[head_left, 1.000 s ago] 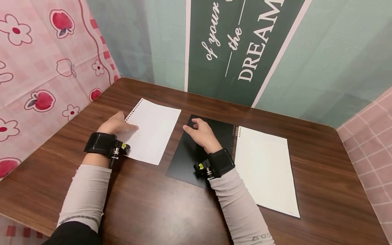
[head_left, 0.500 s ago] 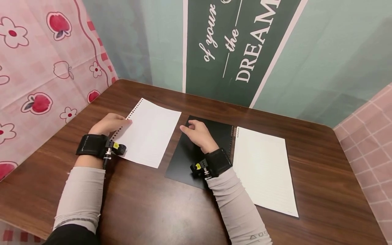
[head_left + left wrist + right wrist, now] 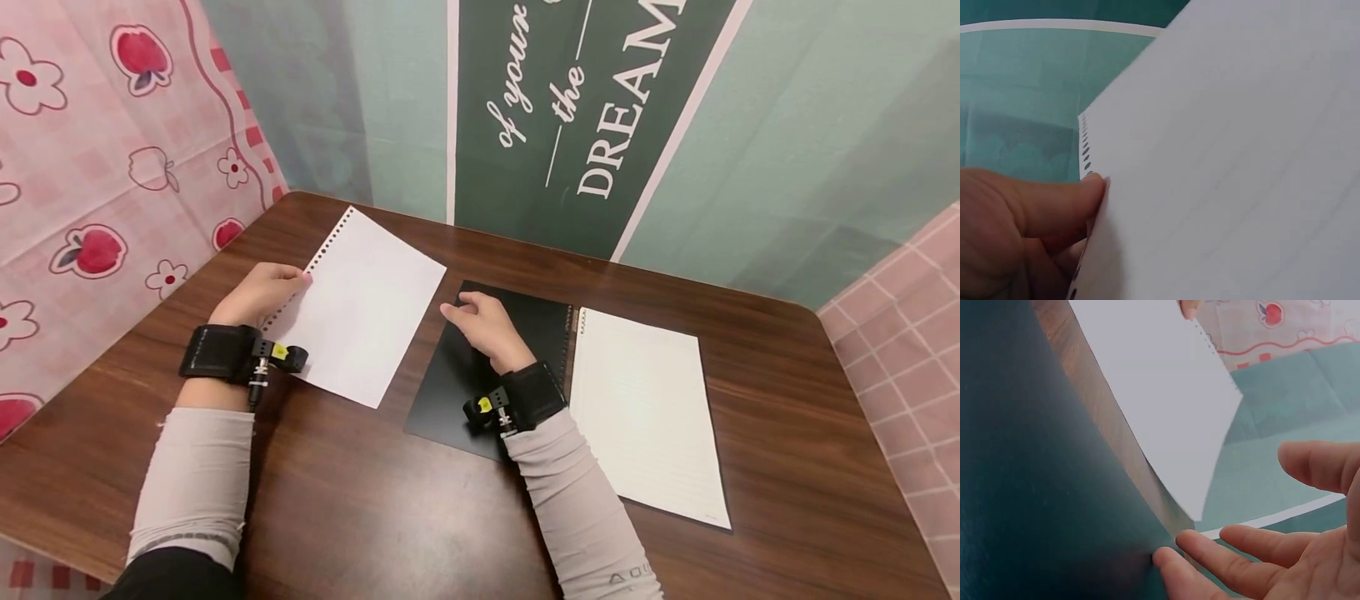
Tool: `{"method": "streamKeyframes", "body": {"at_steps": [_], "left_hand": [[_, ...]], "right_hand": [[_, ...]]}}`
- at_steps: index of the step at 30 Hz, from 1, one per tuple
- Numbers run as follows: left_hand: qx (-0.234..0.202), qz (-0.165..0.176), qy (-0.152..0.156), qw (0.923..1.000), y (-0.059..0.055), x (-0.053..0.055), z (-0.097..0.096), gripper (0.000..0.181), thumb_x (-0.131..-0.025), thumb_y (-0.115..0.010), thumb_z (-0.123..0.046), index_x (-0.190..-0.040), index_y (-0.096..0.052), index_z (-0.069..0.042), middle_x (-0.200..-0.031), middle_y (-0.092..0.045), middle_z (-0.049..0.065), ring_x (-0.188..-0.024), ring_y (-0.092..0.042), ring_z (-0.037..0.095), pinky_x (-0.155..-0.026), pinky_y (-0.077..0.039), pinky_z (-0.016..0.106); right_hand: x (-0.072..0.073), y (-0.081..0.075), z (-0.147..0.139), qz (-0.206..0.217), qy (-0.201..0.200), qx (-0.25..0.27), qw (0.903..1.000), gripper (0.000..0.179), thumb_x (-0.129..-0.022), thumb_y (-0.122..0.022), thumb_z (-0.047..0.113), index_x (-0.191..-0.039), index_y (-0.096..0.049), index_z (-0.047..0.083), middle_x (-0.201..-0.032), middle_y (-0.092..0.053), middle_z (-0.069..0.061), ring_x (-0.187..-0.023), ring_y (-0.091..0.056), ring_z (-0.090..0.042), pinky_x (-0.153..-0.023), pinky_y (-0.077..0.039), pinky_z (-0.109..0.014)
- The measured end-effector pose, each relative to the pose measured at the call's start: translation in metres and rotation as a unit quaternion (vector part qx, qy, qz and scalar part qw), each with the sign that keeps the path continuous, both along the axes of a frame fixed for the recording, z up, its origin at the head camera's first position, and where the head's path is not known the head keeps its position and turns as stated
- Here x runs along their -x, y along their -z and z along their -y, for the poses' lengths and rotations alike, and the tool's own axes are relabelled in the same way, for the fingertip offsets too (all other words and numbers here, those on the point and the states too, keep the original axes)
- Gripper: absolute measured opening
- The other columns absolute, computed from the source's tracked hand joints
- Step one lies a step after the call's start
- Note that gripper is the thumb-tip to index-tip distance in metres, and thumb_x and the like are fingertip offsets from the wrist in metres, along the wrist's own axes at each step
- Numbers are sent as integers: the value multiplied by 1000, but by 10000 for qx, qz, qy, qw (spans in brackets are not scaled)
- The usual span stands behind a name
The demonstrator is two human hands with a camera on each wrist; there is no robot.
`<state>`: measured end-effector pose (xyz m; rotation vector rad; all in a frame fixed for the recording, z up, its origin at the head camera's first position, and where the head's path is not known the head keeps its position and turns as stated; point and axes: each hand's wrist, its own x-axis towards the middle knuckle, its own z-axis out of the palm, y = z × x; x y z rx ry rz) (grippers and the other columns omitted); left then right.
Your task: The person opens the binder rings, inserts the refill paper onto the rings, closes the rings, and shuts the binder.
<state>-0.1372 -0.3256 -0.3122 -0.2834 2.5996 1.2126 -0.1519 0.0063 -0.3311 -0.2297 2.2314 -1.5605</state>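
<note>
In the head view my left hand pinches a white loose-leaf sheet by its punched left edge. The left wrist view shows the thumb on the paper's face, close to the row of holes, and the sheet tilted up. My right hand is over a black notebook cover, fingers slightly bent, holding nothing. In the right wrist view its fingertips are at the cover's edge; whether they touch it I cannot tell. Beside the cover lies the open notebook's lined white page.
Everything lies on a dark brown wooden table. Behind it hangs a green cloth with lettering. A pink apple-print cloth is at the left, and a pink tiled surface at the right.
My left hand has moved left to the sheet's punched edge and gripped it. The sheet's far edge has risen and its near corner has shifted slightly left. The right hand has stayed nearly still.
</note>
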Motion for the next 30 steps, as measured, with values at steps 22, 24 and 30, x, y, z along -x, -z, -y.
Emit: {"method": "streamKeyframes", "body": {"at_steps": [22,24,30], "left_hand": [[-217,-233,-460,9984,-11,-3,-2,58,-109,-38,-40,-146,-45,4,-126,-47,21,-107,-46,31,-89,-39,43],[-277,-268,-496,9980,-13,-3,-3,58,-109,-39,-41,-146,-45,3,-121,-49,19,-102,-49,28,-85,-40,40],[-492,-287,-697,9959,-16,-6,-4,61,-108,-40,-45,-149,-43,0,-123,-47,17,-105,-46,27,-86,-39,41]], "right_hand": [[7,10,9,1033,88,1224,9871,53,-106,-55,23,-153,-41,3,-144,-54,-21,-128,-55,-36,-111,-41,-46],[7,10,11,1066,96,1301,9857,53,-106,-55,23,-153,-41,2,-144,-54,-22,-127,-56,-37,-110,-41,-47],[8,13,19,1261,99,1531,9801,60,-106,-55,23,-157,-31,3,-142,-56,-22,-123,-59,-37,-110,-42,-45]]}}
